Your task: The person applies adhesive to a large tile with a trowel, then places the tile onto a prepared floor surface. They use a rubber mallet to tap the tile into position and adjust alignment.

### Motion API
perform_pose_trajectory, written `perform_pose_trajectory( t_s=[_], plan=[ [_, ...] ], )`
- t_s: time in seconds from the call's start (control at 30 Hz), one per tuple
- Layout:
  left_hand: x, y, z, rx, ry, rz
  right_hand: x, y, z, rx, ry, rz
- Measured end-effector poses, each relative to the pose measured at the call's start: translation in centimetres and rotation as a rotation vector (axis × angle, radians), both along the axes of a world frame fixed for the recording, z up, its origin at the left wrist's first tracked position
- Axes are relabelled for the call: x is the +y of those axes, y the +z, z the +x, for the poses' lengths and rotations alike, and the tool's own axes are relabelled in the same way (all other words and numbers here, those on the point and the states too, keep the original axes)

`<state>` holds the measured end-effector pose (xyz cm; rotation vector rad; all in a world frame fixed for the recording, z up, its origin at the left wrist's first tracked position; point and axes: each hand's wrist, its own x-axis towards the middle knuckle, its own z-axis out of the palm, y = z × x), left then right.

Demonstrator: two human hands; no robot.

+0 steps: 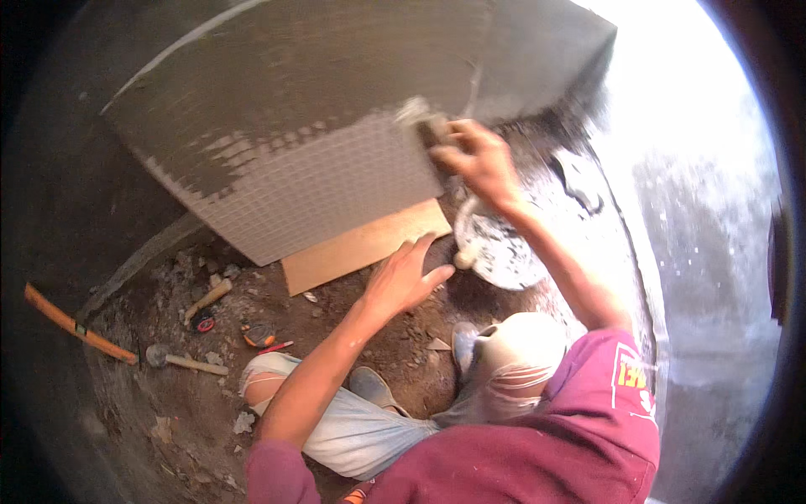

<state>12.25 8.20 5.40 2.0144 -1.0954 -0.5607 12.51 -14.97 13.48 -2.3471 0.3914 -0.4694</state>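
A large panel [327,185], like a tile back with a raised grid, stands in front of me. Wet grey mortar [294,84] coats its upper part and ends in a ragged edge over the grid. My right hand [480,160] is closed around a trowel [426,124], blurred by motion, at the panel's right side. My left hand [405,275] is open with fingers spread, holding nothing, just below a tan board [361,248] along the panel's lower edge. To its right sits a bucket [512,273] spattered with mortar; a pale rounded knob or handle end [466,256] shows at its rim.
On the dirt at left lie a mallet [189,359], a wooden-handled tool [208,301], an orange-and-black tape measure [258,335], a red pencil-like stick [277,347] and a long orange bar [80,328]. Grey walls [697,277] rise on both sides. A whitish scrap [579,181] lies beyond the bucket.
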Motion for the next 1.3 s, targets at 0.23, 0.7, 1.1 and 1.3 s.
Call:
perform_pose_trajectory(
  t_s=[0.23, 0.7, 1.1, 1.3],
  plan=[
    [-13.8, -4.5, -3.8, 0.238, 0.073, 0.284, -10.2, -5.8, -30.8, -0.506, -0.764, 0.623],
    [-20.6, -2.5, -6.0, -0.245, -0.285, 0.493, -9.9, -17.6, -30.1, -0.659, -0.642, 1.363],
    [-16.2, 0.8, -10.6, 0.848, 0.344, 0.327, -11.4, -18.3, -27.7, -0.582, -0.767, 1.437],
    [-11.3, -0.4, -13.1, 0.555, 0.264, -0.017, -9.7, -16.7, -26.3, -0.616, -0.668, 1.565]
  ],
)
